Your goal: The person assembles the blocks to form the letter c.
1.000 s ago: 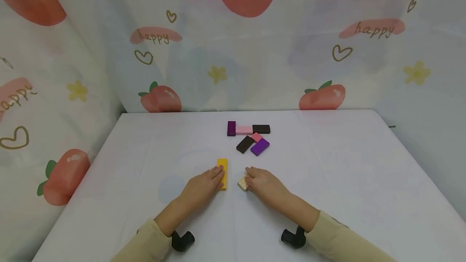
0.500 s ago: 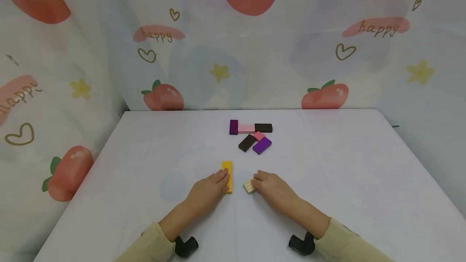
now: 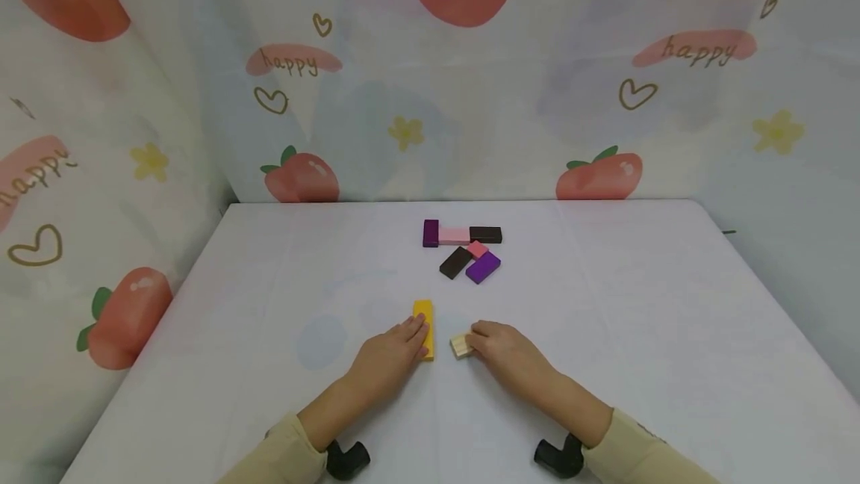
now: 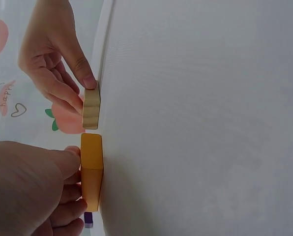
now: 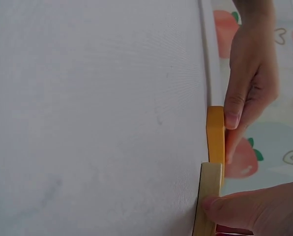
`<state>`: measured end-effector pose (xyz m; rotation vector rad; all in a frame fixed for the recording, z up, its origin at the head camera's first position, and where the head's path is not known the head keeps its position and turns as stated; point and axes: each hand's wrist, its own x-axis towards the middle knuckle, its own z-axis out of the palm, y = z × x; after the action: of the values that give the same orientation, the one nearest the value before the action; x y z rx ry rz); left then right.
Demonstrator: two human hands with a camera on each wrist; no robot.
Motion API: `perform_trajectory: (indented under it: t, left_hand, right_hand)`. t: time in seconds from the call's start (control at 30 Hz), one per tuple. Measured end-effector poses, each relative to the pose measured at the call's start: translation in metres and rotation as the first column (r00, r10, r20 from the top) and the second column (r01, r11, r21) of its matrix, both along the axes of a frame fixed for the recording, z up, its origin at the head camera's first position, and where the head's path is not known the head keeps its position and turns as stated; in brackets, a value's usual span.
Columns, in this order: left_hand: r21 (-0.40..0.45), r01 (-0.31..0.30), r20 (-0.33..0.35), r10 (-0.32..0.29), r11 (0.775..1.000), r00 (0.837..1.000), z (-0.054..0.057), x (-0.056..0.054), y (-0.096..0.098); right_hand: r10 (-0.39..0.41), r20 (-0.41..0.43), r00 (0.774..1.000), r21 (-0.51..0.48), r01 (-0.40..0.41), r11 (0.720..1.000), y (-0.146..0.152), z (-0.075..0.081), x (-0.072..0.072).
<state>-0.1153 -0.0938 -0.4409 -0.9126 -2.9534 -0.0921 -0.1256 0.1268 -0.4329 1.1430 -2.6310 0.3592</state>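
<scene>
Head view shows my left hand with the fingers rather straight, resting upon the yellow block, of which they hide a part. This block lies on the white table. Just to its right, my right hand has curled fingers and pinches one end of the pale wooden block; a narrow gap separates it from the yellow block. Beyond the yellow block, a dark purple block, a light pink block and a black block make a row. Between this row and the yellow block lie, slantwise, a second black block, a coral block and a purple block.
</scene>
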Motion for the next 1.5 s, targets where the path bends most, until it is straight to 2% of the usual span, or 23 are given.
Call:
perform_trajectory:
  t: [0.13, 0.37, 0.8, 1.2, 1.5]
  left_hand:
    - [-0.005, -0.006, 0.016, 0.006, 1.000, 1.000, 0.000, 0.001, -0.002]
    - [0.000, 0.004, -0.014, -0.004, 1.000, 1.000, 0.001, 0.001, -0.004]
    - [0.010, 0.042, -0.050, -0.042, 0.999, 0.998, 0.000, -0.001, -0.007]
    - [0.004, 0.025, -0.047, -0.025, 1.000, 0.999, -0.001, -0.001, -0.007]
    - [0.005, 0.035, -0.063, -0.035, 0.999, 0.997, -0.002, -0.002, -0.007]
  right_hand:
    - [0.003, 0.000, 1.000, -0.006, -0.003, 1.000, 0.000, 0.000, 0.003]
    - [-0.004, -0.011, 1.000, -0.005, 0.004, 1.000, -0.001, 0.001, 0.012]
    - [-0.024, -0.030, 0.999, -0.066, 0.022, 0.998, -0.009, -0.001, 0.030]
    - [-0.034, 0.049, 0.998, -0.091, 0.039, 0.995, -0.019, -0.003, 0.040]
    - [-0.043, 0.079, 0.996, -0.100, 0.051, 0.994, -0.024, -0.006, 0.041]
